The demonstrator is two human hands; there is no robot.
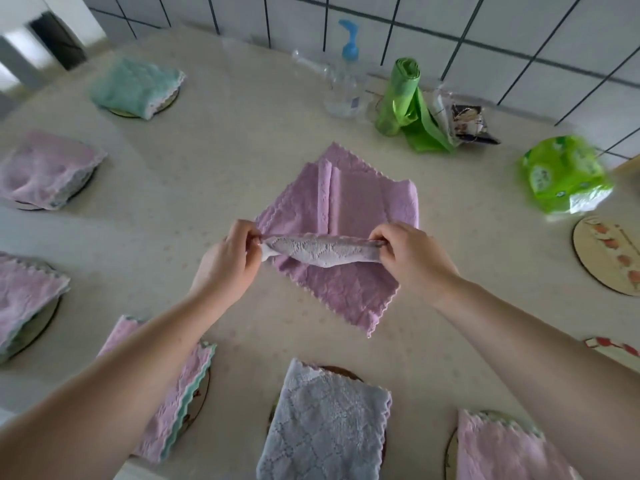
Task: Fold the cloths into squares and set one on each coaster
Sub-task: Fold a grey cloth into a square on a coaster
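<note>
A purple cloth (349, 202) with a scalloped hem lies partly folded in the middle of the table. My left hand (228, 261) and my right hand (412, 254) each pinch an end of its near edge, lifted so the pale grey underside (318, 251) shows between them. Folded cloths sit on coasters around it: a teal one (136, 86) at the far left, pink ones (45, 169) (24, 299) on the left, a pink and teal one (173, 393) under my left forearm, a grey one (325, 424) near me, a pink one (502, 448) at the lower right. A bare round coaster (609, 254) lies at the right.
Against the tiled wall stand a clear spray bottle with a blue top (346, 77), a roll of green bags (405, 98) and a dark packet (467, 124). A green tissue pack (564, 174) sits at the right. Another coaster's edge (613, 349) shows at the right border.
</note>
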